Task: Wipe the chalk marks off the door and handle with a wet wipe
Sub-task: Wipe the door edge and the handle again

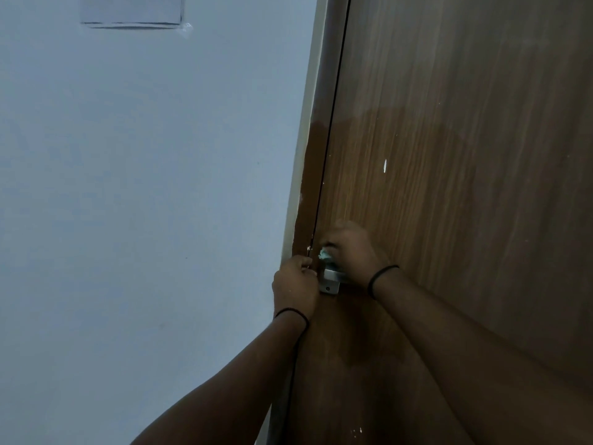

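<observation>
Nearest us, at 6 o'clock: our two forearms rise from the bottom of the view toward the door edge, each wrist with a thin black band.
Left hand (pixel 296 284): at about 7 o'clock from the handle, fingers curled at the door's edge just beside the metal; we cannot tell whether this grip holds the edge, part of the latch, or nothing.
Handle (pixel 330 281): a small silver metal piece low on the door by the closing edge, between our two hands; its upper part is hidden under the right hand, so we cannot tell how its long axis runs.
Right hand (pixel 353 252): at about 1 o'clock from the visible metal, its grip narrow, fingers bunched around the wet wipe (pixel 324 253) and pressing it against the top of the handle.
Key relation: the wipe sits at 12 o'clock from the exposed metal; we judge the right hand is the working one and the uncleaned part lies straight below it, toward 6 o'clock.
Door (pixel 465 187): brown wood grain with a darker, damp-looking zone around the handle.
Chalk marks: a white fleck (pixel 385 165) up at 1 o'clock from the right hand, apart from it, and small specks (pixel 357 431) low at 6 o'clock.
Farthest, at 9 to 11 o'clock: a pale wall (pixel 144 187).
</observation>
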`<act>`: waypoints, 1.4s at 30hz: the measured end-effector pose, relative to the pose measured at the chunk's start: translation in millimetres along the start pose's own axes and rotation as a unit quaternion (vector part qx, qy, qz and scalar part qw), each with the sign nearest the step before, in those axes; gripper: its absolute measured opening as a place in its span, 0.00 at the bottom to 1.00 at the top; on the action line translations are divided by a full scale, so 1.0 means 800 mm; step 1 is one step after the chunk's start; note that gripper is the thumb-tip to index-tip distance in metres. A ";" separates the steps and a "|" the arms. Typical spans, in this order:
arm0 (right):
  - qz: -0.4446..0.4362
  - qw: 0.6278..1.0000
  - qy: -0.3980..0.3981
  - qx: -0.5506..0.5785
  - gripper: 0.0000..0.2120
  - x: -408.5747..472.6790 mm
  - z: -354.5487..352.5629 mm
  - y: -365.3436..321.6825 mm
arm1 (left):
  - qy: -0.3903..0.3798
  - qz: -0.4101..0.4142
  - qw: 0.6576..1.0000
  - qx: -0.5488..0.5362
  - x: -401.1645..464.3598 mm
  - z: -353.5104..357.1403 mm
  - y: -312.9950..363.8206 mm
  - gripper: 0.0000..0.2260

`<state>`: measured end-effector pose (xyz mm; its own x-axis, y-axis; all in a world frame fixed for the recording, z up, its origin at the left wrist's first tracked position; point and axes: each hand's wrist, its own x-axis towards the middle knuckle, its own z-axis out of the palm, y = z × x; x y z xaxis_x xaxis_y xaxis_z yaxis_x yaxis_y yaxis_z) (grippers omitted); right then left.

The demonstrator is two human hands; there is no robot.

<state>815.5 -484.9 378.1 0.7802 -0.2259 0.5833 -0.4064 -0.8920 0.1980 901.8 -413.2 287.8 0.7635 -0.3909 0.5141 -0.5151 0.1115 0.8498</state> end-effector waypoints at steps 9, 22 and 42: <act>-0.017 0.999 0.047 0.008 0.06 0.006 0.005 0.010 | 0.042 0.036 0.998 0.002 0.004 0.004 -0.006 0.10; 0.117 0.989 0.089 0.032 0.08 -0.008 0.002 0.019 | 0.041 0.015 0.999 -0.002 0.001 0.013 -0.021 0.12; 0.401 0.758 0.037 0.512 0.11 -0.150 0.057 0.028 | -0.214 -0.177 0.951 -0.137 -0.056 0.024 -0.020 0.08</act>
<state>734.6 -495.5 276.1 0.4332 -0.8681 0.2422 -0.1238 -0.3235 -0.9381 868.2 -414.9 248.8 0.6110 -0.7781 0.1456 -0.0897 0.1147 0.9893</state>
